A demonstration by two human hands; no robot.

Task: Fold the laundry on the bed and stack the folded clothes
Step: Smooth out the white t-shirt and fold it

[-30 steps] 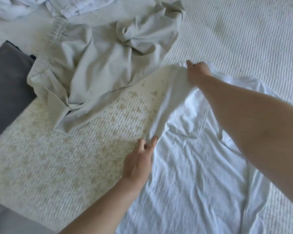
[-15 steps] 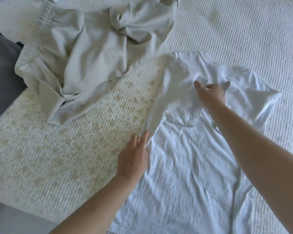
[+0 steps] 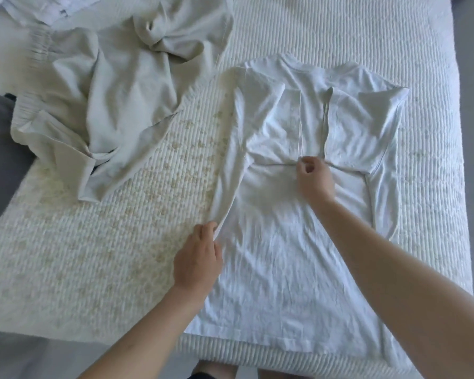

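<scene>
Left hand (image 3: 199, 258) pinches the white T-shirt (image 3: 279, 242) at its folded left edge; right hand (image 3: 314, 177) pinches mid-chest.

White T-shirt (image 3: 285, 255): thin matt cloth, finely creased. Beige trousers (image 3: 115, 99): matt woven cloth. Bedspread (image 3: 340, 28): ribbed, quilted.

A white T-shirt (image 3: 279, 242) lies flat on the ribbed white bed (image 3: 340, 31), left side and sleeve folded inward, hem at the near edge, while crumpled pale-grey trousers (image 3: 115, 86) sprawl unfolded to its far left.
</scene>
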